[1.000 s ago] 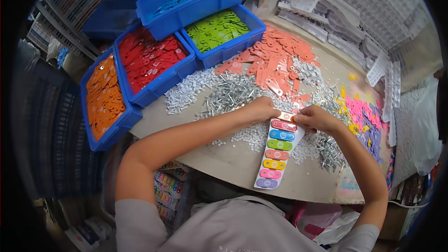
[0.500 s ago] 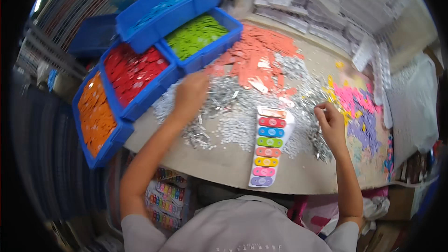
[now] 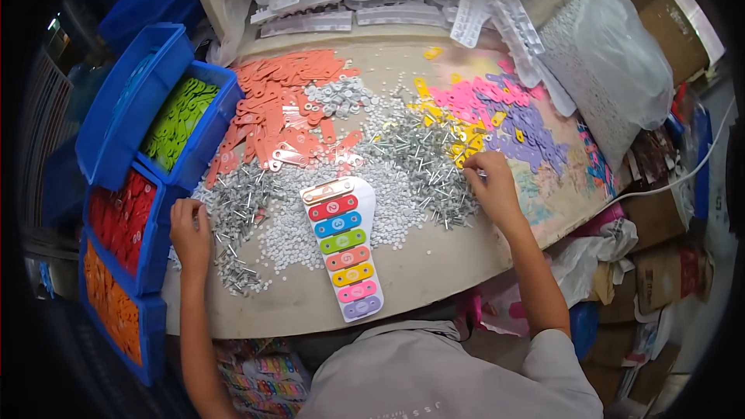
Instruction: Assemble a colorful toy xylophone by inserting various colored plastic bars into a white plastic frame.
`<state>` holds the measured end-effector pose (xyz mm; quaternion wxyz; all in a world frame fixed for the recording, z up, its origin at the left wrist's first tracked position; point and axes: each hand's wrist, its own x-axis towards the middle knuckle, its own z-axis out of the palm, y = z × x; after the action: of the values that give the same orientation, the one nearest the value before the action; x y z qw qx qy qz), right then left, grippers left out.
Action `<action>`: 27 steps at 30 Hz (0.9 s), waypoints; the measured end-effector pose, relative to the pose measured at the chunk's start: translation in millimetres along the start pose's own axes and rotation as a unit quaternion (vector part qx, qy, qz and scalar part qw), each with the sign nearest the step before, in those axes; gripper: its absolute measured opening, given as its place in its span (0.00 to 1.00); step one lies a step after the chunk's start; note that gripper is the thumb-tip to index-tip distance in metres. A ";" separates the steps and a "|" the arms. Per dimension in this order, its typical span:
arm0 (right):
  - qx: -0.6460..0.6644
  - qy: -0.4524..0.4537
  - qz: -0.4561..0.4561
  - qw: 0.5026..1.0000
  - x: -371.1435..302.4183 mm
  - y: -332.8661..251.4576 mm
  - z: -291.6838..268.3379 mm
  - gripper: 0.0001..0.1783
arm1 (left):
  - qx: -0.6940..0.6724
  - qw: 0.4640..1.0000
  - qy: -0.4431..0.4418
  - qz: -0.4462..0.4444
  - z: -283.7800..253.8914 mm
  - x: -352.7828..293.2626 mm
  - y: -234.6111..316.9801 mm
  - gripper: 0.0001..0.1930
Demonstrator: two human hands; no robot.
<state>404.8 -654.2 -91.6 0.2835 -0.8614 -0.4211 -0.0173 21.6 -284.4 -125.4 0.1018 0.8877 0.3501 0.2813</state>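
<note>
head view:
left hand (image 3: 190, 231): palm down on the table edge, fingers loosely curled, resting on the near end of the metal pin pile (image 3: 237, 221). Can't tell if anything is pinched under the fingers.
right hand (image 3: 491, 188): fingers bunched, tips pressed into the second heap of metal pins (image 3: 419, 159); looks like a pinch, but what's in it is hidden.
toy xylophone (image 3: 341, 247): between the two hands, nearer the left, lying flat on the table (image 3: 434, 264). White base, eight coloured bars in a row, top bar salmon, bottom one purple. Neither hand touches it.
white discs (image 3: 392, 202): small round washers scattered just right of the xylophone, reaching to the right hand's pin heap.
salmon bars (image 3: 275, 109): loose pile beyond the left hand, well apart from it.
pink and purple bars (image 3: 504, 112): just beyond the right hand, with yellow bars (image 3: 466, 140) mixed in close to the fingertips.
blue bins (image 3: 128, 178): row just left of the left hand. Red bars (image 3: 116, 217) in the bin nearest it, green bars (image 3: 177, 120) farther out, orange bars (image 3: 112, 302) toward the body.
white plastic trays (image 3: 372, 0): stacked at the far table edge, well apart from both hands.
</note>
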 end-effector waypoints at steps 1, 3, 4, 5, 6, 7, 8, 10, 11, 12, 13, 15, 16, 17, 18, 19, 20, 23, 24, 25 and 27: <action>0.012 0.003 0.007 1.000 0.5 0.0 3.5 0.05 | 0.002 1.000 0.023 -0.010 -0.5 -0.2 1.5 0.03; 0.013 0.004 -0.008 1.000 4.9 -0.2 8.0 0.05 | 0.004 0.999 0.046 -0.020 -4.2 -0.6 6.7 0.03; 0.015 0.004 -0.026 1.000 7.4 -1.0 10.0 0.05 | -0.053 0.997 0.026 -0.054 -6.9 -1.8 14.4 0.03; 0.016 0.004 -0.025 1.000 9.4 -2.5 12.2 0.05 | -0.111 0.990 0.006 -0.089 -9.6 -2.7 23.8 0.03; 0.017 0.001 -0.031 0.999 12.5 -5.1 15.8 0.05 | -0.108 0.990 0.007 -0.091 -12.8 -4.6 36.1 0.03; 0.018 -0.003 -0.038 0.999 14.8 -7.1 19.0 0.04 | -0.159 0.984 0.000 -0.086 -14.6 -7.0 53.0 0.03; 0.020 -0.005 -0.040 0.999 15.9 -7.9 20.6 0.04 | -0.210 0.974 -0.008 -0.079 -15.8 -8.2 70.8 0.02; -0.023 -0.023 -0.049 0.998 18.5 -9.5 24.4 0.05 | -0.218 0.972 -0.010 -0.083 -18.0 -8.7 98.3 0.04; -0.020 -0.028 -0.053 0.998 19.1 -9.5 25.5 0.05 | -0.227 0.973 -0.028 -0.031 -18.8 -8.8 106.1 0.05; -0.029 -0.029 -0.054 0.998 18.5 -8.2 24.0 0.05 | -0.234 0.971 -0.047 0.021 -20.0 -9.1 112.5 0.06; -0.037 -0.033 -0.058 0.997 18.7 -8.3 24.3 0.05 | -0.227 0.973 -0.043 0.012 -20.3 -13.3 114.9 0.06; -0.002 -0.042 -0.029 0.999 13.0 -11.2 15.4 0.04 | -0.350 0.922 -0.145 -0.074 -16.0 -22.9 116.9 0.06; 0.026 -0.046 0.009 0.999 11.1 -20.8 12.0 0.03 | -0.342 0.926 -0.138 -0.086 -13.4 -26.1 119.1 0.06; 0.034 -0.056 -0.001 0.998 11.1 -34.9 7.3 0.03 | -0.435 0.869 -0.181 -0.148 -9.7 -27.3 122.4 0.06; 0.083 -0.047 0.044 0.994 10.5 -52.4 -2.2 0.03 | -0.524 0.797 -0.222 -0.205 -5.2 -26.3 124.3 0.05; 0.130 -0.038 0.090 0.987 9.7 -65.0 -5.6 0.04 | -0.519 0.800 -0.216 -0.211 -1.5 -25.0 125.0 0.05; 0.136 -0.044 0.085 0.986 7.6 -74.0 -1.5 0.04 | -0.542 0.768 -0.250 -0.234 1.8 -23.3 125.0 0.06; 0.172 -0.032 -0.080 0.981 2.7 -97.1 20.2 0.10 | -0.577 0.713 -0.289 -0.273 9.2 -16.4 131.7 0.06; 0.173 -0.033 -0.080 0.981 2.8 -106.7 25.5 0.10 | -0.593 0.691 -0.295 -0.289 12.9 -13.7 133.9 0.07; 0.203 -0.072 -0.065 0.974 3.0 -117.3 30.9 0.10 | -0.594 0.687 -0.297 -0.296 17.9 -12.6 132.9 0.07; 0.235 -0.112 -0.052 0.964 4.5 -129.7 40.0 0.09 | -0.608 0.673 -0.299 -0.297 27.6 -10.1 131.3 0.07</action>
<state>303.9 -568.0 -62.4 0.4276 -0.7442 -0.4863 0.1638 105.4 -387.2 -102.8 0.7963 0.5158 0.2975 0.1067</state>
